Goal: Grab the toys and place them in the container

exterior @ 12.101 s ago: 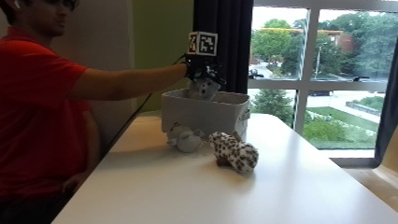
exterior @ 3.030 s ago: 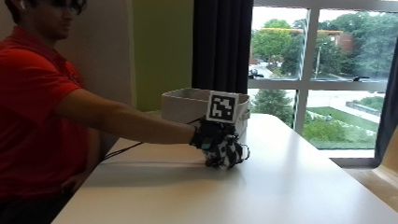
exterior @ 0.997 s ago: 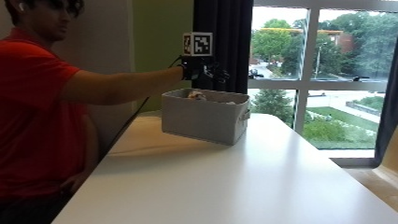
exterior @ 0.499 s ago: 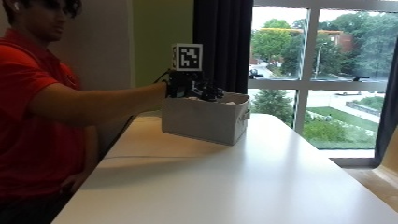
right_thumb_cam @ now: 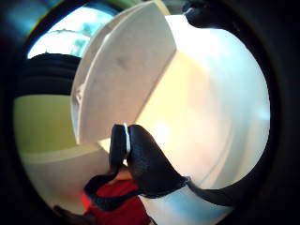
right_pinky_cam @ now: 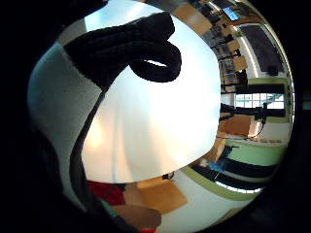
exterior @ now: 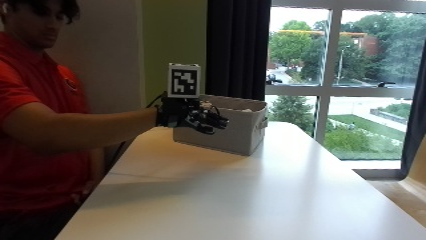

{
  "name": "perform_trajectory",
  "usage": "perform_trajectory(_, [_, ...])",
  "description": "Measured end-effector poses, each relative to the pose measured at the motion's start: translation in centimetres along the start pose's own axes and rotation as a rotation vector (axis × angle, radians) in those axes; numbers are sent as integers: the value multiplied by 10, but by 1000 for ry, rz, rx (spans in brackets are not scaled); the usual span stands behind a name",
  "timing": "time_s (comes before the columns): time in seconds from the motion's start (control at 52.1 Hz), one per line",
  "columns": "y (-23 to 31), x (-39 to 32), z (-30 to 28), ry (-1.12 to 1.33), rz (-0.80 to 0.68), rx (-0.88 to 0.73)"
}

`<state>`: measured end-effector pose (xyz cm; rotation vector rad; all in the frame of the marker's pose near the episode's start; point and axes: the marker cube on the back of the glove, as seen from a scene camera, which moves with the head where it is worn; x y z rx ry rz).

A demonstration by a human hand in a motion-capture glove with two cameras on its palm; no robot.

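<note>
In the outside view a grey container (exterior: 233, 136) stands on the white table (exterior: 253, 195) near its far end. My gloved right hand (exterior: 194, 118) hovers above the table beside the container's near left corner, fingers loosely curled, holding nothing. No toy lies on the tabletop; what is inside the container is hidden by its wall. The thumb side palm view looks at the container's outer wall (right_thumb_cam: 122, 70) and the bare table (right_thumb_cam: 211, 93). In the little finger side palm view, curled glove fingers (right_pinky_cam: 141, 48) hang over the table (right_pinky_cam: 155, 126).
A dark curtain (exterior: 236, 50) and a large window (exterior: 346, 75) stand behind the table's far end. The person in a red shirt (exterior: 40, 150) is at the table's left side. The table's right edge (exterior: 393, 200) drops off toward the window.
The hand picked the spotted toy off the table, carried it over the container and came away without it. Since half a second ago it has drawn back and lower, beside the container.
</note>
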<state>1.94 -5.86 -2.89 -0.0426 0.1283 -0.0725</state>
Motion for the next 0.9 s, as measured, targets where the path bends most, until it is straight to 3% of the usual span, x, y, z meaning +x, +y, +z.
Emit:
perform_trajectory(0.364, [29,19,15,-95,-9,20])
perform_trajectory(0.556, [29,15,14,-207,74,72])
perform_trajectory(0.901, [30,10,0,-216,76,82])
